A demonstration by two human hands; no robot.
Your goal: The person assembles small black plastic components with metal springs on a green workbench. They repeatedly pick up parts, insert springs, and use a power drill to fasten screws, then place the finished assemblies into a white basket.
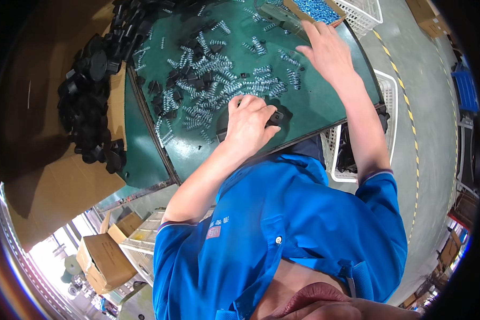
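My left hand [250, 124] is curled over a black plastic part [276, 116] close to the table's near edge. Its fingers and thumb grip the part, most of which the hand hides. Farther right, my right hand [328, 52] is stretched out over the table with thumb and fingers apart. Its fingertips are beside a blurred, greenish elongated tool [282, 17], whose exact kind I cannot make out. Beyond my left hand, a heap of metal coil springs [213, 69] lies mixed with small black plastic pieces [168, 101].
A carton of small blue screws [316, 9] sits at the far right corner of the green table [189, 154]. At left, a large cardboard box [64, 176] holds many black parts [88, 101]. White plastic baskets [392, 106] stand right of the table, above a floor with striped tape [410, 122].
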